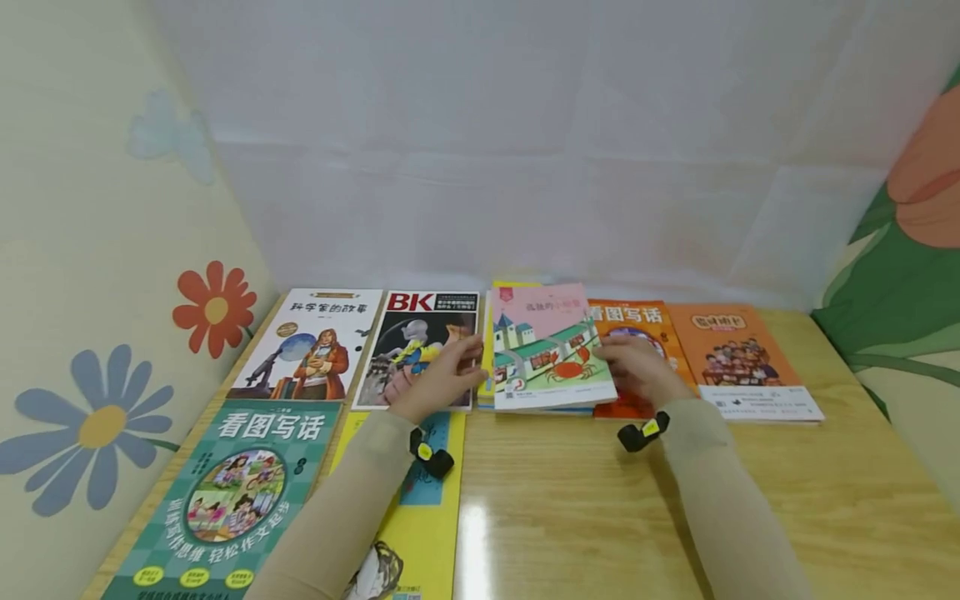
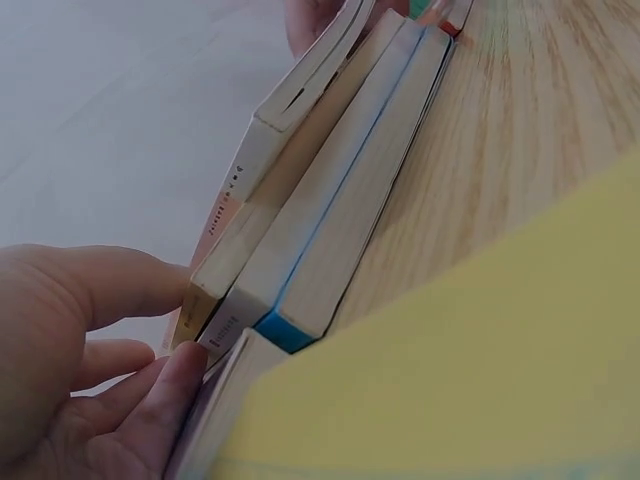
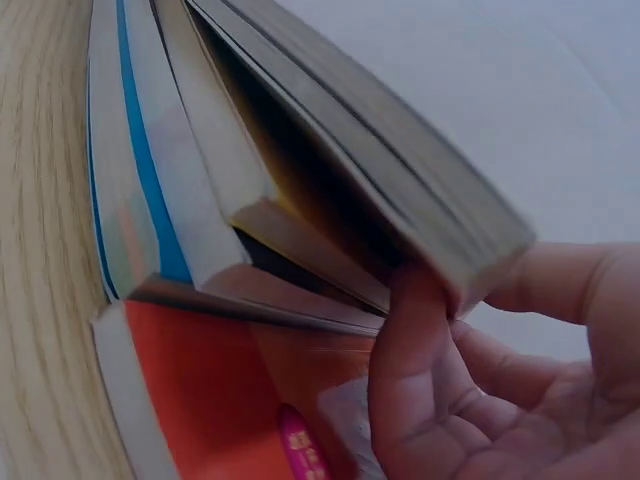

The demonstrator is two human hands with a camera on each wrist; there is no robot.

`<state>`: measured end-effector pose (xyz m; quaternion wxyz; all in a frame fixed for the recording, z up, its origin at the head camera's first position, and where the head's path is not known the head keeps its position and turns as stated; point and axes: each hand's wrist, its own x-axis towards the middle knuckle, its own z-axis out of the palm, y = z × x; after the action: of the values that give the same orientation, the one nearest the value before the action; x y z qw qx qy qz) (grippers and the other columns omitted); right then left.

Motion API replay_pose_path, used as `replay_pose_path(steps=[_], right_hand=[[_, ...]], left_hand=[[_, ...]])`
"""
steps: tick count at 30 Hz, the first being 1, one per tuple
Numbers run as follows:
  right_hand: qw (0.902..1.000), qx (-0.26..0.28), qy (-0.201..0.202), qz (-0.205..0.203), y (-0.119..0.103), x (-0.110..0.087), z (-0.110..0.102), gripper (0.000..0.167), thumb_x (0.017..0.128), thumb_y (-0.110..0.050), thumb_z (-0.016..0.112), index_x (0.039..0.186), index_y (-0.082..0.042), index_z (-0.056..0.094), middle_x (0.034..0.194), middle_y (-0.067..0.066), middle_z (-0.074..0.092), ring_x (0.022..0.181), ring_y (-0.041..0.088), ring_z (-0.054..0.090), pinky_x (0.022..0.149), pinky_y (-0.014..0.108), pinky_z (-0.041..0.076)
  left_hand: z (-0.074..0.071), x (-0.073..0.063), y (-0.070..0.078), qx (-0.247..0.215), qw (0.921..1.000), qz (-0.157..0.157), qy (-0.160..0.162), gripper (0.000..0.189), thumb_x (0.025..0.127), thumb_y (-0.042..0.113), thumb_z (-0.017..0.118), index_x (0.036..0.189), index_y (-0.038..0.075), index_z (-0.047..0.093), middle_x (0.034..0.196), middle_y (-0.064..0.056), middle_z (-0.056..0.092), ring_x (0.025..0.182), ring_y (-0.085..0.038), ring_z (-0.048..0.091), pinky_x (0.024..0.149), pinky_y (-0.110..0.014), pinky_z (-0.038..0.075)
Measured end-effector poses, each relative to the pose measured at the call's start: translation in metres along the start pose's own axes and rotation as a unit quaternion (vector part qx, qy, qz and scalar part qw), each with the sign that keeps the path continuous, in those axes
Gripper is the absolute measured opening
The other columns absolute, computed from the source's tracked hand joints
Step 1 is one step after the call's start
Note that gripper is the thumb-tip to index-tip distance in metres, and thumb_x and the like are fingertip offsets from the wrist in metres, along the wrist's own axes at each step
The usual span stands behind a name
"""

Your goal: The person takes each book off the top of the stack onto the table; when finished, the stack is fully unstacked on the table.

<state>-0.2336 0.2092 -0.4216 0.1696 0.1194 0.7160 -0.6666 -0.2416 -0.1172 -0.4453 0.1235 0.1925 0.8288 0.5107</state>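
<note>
A pink-and-green picture book with a red crab on its cover tops a stack at the back middle of the table. My right hand pinches its right edge; in the right wrist view that side of the top book tilts up, with a gap above the book below. At the stack's left side is my left hand, over the BK magazine. In the left wrist view its fingers are extended against the spines of the lower books, touching their corners. The lower covers are mostly hidden.
Right of the stack lie an orange-red book and an orange-and-white book. A white scientist book is at back left, with a green book and a yellow book in front. White cloth hangs behind the table.
</note>
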Motion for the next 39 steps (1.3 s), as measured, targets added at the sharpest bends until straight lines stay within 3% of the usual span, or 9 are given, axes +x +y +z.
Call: replay_pose_path(steps=[5, 10, 17, 24, 28, 33, 39], right_hand=[[0.9992, -0.008, -0.039, -0.002, 0.003, -0.008, -0.011, 0.036, 0.101, -0.014, 0.061, 0.131, 0.001, 0.049, 0.106, 0.009, 0.066, 0.079, 0.016, 0.068, 0.072, 0.032, 0.062], [0.9953, 0.004, -0.096, 0.014, 0.006, -0.020, -0.018, 0.029, 0.099, -0.009, 0.061, 0.122, 0.001, 0.047, 0.099, 0.008, 0.068, 0.079, 0.019, 0.070, 0.075, 0.036, 0.062], [0.9880, 0.024, -0.152, 0.015, 0.010, -0.039, -0.021, 0.069, 0.096, -0.005, 0.057, 0.157, -0.003, 0.024, 0.101, 0.009, 0.072, 0.077, 0.021, 0.072, 0.075, 0.040, 0.062], [0.9821, 0.041, -0.184, -0.007, 0.021, -0.058, -0.028, 0.070, 0.096, -0.002, 0.056, 0.157, -0.006, 0.021, 0.102, 0.010, 0.073, 0.080, 0.023, 0.073, 0.073, 0.040, 0.063], [0.9654, 0.053, -0.254, -0.028, 0.036, -0.069, -0.036, 0.065, 0.097, 0.003, 0.053, 0.154, -0.009, 0.024, 0.109, 0.012, 0.074, 0.085, 0.025, 0.074, 0.074, 0.041, 0.063], [0.9349, 0.089, -0.342, -0.037, 0.056, -0.086, -0.042, 0.057, 0.097, 0.008, 0.049, 0.146, -0.018, 0.034, 0.121, 0.016, 0.070, 0.091, 0.029, 0.074, 0.074, 0.040, 0.062], [0.9107, 0.117, -0.396, -0.010, 0.074, -0.105, -0.035, 0.054, 0.098, 0.007, 0.049, 0.143, -0.022, 0.038, 0.125, 0.019, 0.068, 0.101, 0.033, 0.072, 0.078, 0.041, 0.062]], left_hand=[[0.001, 0.000, 0.002, -0.004, 0.9999, -0.009, -0.001, 0.066, 0.101, 0.011, 0.062, 0.157, -0.002, 0.029, 0.155, -0.023, 0.038, 0.140, -0.037, 0.044, 0.113, -0.045, 0.041], [0.000, 0.000, 0.001, -0.009, 0.9999, -0.013, 0.003, 0.065, 0.102, 0.012, 0.060, 0.158, 0.000, 0.029, 0.157, -0.020, 0.038, 0.141, -0.035, 0.043, 0.114, -0.046, 0.039], [-0.003, -0.003, -0.003, -0.024, 0.9996, -0.013, 0.005, 0.063, 0.104, 0.011, 0.059, 0.159, 0.003, 0.030, 0.159, -0.016, 0.037, 0.143, -0.031, 0.042, 0.115, -0.044, 0.039], [-0.003, -0.004, 0.000, -0.013, 0.9998, -0.013, 0.003, 0.064, 0.104, 0.011, 0.058, 0.160, 0.004, 0.028, 0.161, -0.015, 0.036, 0.145, -0.031, 0.039, 0.116, -0.045, 0.037], [-0.002, -0.004, 0.003, -0.001, 0.9999, -0.008, -0.006, 0.065, 0.104, 0.012, 0.057, 0.160, 0.004, 0.025, 0.162, -0.015, 0.033, 0.146, -0.030, 0.038, 0.117, -0.044, 0.035], [-0.002, -0.004, 0.003, 0.000, 0.9999, -0.001, -0.013, 0.064, 0.104, 0.012, 0.056, 0.160, 0.003, 0.026, 0.162, -0.016, 0.032, 0.146, -0.031, 0.037, 0.117, -0.045, 0.035], [-0.003, -0.005, 0.001, -0.014, 0.9998, 0.009, -0.013, 0.063, 0.104, 0.010, 0.056, 0.159, 0.000, 0.027, 0.162, -0.019, 0.030, 0.146, -0.035, 0.036, 0.116, -0.047, 0.036]])
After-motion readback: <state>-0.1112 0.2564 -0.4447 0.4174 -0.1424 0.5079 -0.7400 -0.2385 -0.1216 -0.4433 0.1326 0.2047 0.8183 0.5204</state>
